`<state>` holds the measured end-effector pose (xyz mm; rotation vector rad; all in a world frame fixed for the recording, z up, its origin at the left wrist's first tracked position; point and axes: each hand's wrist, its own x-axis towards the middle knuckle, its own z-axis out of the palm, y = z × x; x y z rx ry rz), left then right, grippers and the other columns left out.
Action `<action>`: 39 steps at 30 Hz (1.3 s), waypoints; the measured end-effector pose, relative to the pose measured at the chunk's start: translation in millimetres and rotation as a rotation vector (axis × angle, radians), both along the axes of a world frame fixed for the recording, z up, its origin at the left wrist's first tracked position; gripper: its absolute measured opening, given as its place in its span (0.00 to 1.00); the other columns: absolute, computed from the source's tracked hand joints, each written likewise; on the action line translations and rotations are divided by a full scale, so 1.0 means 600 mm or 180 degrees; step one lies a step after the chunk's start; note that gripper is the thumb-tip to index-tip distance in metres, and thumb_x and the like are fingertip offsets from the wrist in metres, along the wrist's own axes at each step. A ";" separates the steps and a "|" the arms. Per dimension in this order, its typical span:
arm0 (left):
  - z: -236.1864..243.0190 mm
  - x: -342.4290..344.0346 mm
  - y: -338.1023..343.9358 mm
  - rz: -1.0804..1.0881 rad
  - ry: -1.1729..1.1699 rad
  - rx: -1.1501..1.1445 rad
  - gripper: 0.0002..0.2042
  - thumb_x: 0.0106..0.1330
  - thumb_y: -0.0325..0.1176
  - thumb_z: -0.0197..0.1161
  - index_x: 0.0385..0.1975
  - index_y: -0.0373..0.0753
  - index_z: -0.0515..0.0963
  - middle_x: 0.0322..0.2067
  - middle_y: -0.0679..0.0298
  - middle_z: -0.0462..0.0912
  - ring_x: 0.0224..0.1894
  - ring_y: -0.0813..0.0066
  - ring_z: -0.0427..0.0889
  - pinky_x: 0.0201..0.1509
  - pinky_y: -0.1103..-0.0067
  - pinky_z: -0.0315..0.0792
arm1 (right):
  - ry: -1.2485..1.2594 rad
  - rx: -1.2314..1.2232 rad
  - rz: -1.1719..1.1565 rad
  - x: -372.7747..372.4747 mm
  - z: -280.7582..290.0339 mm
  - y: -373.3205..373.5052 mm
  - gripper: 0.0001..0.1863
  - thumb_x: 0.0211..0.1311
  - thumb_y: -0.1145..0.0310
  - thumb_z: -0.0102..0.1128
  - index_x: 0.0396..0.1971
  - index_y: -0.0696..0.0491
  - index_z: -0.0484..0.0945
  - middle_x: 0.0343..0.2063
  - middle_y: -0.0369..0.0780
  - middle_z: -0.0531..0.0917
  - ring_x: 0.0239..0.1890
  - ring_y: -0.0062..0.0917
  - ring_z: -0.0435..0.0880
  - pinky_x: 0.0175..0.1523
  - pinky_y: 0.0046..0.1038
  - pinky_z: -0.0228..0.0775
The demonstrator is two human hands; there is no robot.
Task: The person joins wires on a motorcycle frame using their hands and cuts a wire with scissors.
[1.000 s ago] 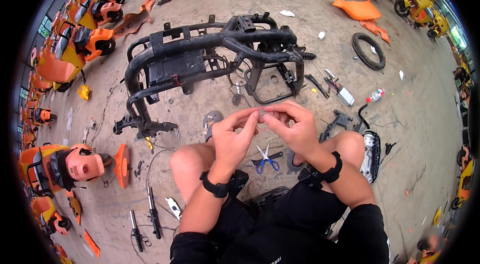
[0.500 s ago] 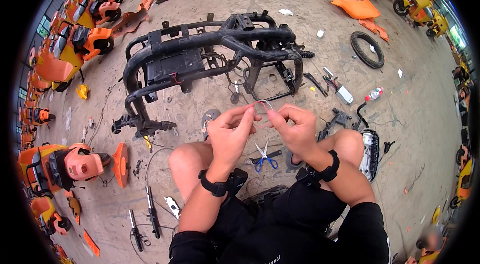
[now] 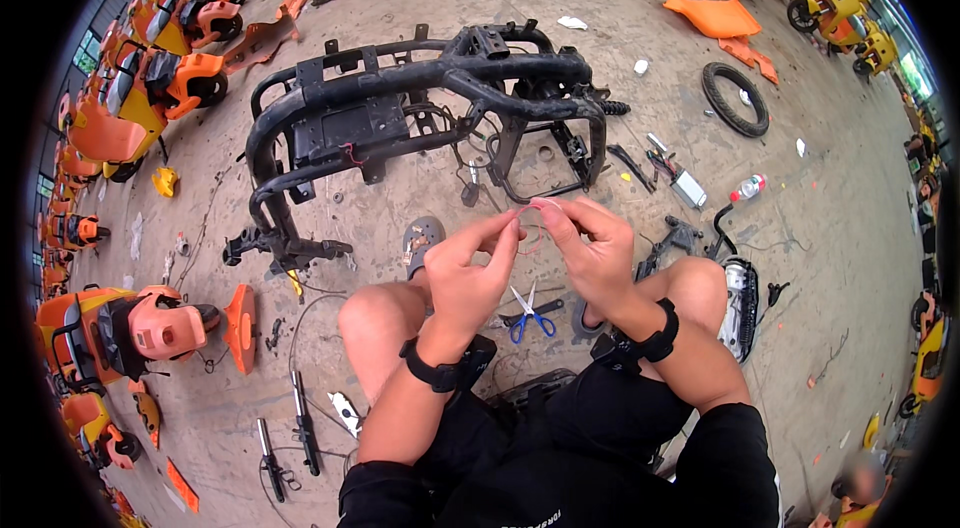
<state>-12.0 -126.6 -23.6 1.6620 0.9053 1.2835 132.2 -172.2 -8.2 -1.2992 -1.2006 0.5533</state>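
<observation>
Both hands are raised in front of my knees with their fingertips nearly meeting. Between them runs a thin reddish and pale wire (image 3: 526,210), bent in a small loop. My left hand (image 3: 468,266) pinches one part of it between thumb and forefinger. My right hand (image 3: 592,246) pinches the other part, thumb on top. The exact ends of the wire are too fine to make out. Below the hands, blue-handled scissors (image 3: 530,316) lie with blades apart on the ground. Beyond them stands a black scooter frame (image 3: 390,78), its small red wire hanging at the side.
To the right lie a tyre (image 3: 735,100), a silver controller box (image 3: 688,190) with cables, a plastic bottle (image 3: 748,188) and an orange body panel (image 3: 708,13). Two shock absorbers (image 3: 304,426) lie at lower left. Rows of orange and yellow scooters (image 3: 140,108) line the sides.
My fingertips have come closer together, and the wire's arch between them is smaller. The left hand has shifted slightly right. The scissors and frame stay where they were.
</observation>
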 end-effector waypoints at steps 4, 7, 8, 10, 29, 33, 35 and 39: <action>-0.003 0.003 0.000 -0.0018 0.0144 0.0250 0.07 0.58 0.20 0.65 0.36 0.30 0.82 0.26 0.58 0.86 0.24 0.78 0.84 0.30 0.84 0.75 | 0.0024 0.0015 0.0033 0.004 -0.010 0.003 0.09 0.60 0.69 0.64 0.35 0.60 0.84 0.20 0.35 0.78 0.19 0.11 0.70 0.23 0.16 0.58; 0.001 -0.001 0.006 -0.0150 0.0364 0.0486 0.09 0.57 0.20 0.65 0.38 0.31 0.82 0.29 0.57 0.86 0.28 0.75 0.84 0.34 0.81 0.76 | -0.0037 0.0037 0.0019 0.004 -0.006 0.004 0.08 0.59 0.70 0.65 0.33 0.61 0.84 0.21 0.34 0.78 0.18 0.11 0.70 0.22 0.16 0.58; 0.009 -0.001 0.015 -0.0167 0.0559 0.0791 0.10 0.56 0.20 0.66 0.39 0.31 0.82 0.30 0.57 0.86 0.29 0.74 0.84 0.36 0.80 0.76 | -0.0092 -0.0012 0.0021 0.007 -0.009 0.005 0.08 0.59 0.70 0.65 0.33 0.61 0.84 0.21 0.34 0.79 0.18 0.11 0.70 0.22 0.16 0.58; 0.023 -0.004 0.023 -0.0254 0.0679 0.0943 0.11 0.57 0.20 0.65 0.41 0.33 0.82 0.33 0.57 0.85 0.33 0.73 0.83 0.40 0.79 0.75 | -0.0197 -0.0109 0.0033 0.015 -0.017 0.006 0.08 0.58 0.71 0.65 0.33 0.61 0.84 0.21 0.35 0.79 0.18 0.11 0.70 0.22 0.16 0.59; 0.015 -0.018 0.016 -0.1055 -0.0381 -0.1353 0.13 0.66 0.30 0.63 0.45 0.28 0.79 0.34 0.58 0.86 0.34 0.78 0.83 0.39 0.83 0.76 | -0.0362 -0.0342 0.0652 0.020 -0.010 0.006 0.06 0.57 0.73 0.65 0.33 0.58 0.85 0.21 0.36 0.80 0.20 0.13 0.73 0.24 0.18 0.62; 0.012 -0.020 0.018 -0.0967 -0.0042 -0.1217 0.12 0.65 0.31 0.63 0.42 0.29 0.80 0.34 0.58 0.86 0.33 0.80 0.82 0.38 0.84 0.75 | -0.0745 -0.0054 0.0542 0.017 -0.018 0.007 0.06 0.53 0.74 0.66 0.31 0.58 0.84 0.19 0.38 0.79 0.17 0.17 0.73 0.22 0.21 0.62; 0.014 -0.018 0.018 -0.0881 -0.0041 -0.1179 0.10 0.65 0.31 0.63 0.39 0.29 0.81 0.34 0.59 0.85 0.33 0.80 0.81 0.36 0.83 0.74 | -0.0981 0.0046 0.0493 0.018 -0.016 0.008 0.05 0.52 0.74 0.67 0.30 0.58 0.84 0.18 0.38 0.80 0.16 0.20 0.74 0.22 0.22 0.63; 0.004 -0.010 0.019 -0.0663 -0.0083 -0.0869 0.09 0.67 0.31 0.61 0.35 0.30 0.80 0.32 0.63 0.81 0.33 0.80 0.78 0.35 0.82 0.73 | -0.1405 0.0544 0.0365 0.019 -0.023 0.014 0.04 0.51 0.74 0.66 0.29 0.56 0.84 0.21 0.40 0.83 0.18 0.26 0.80 0.23 0.24 0.69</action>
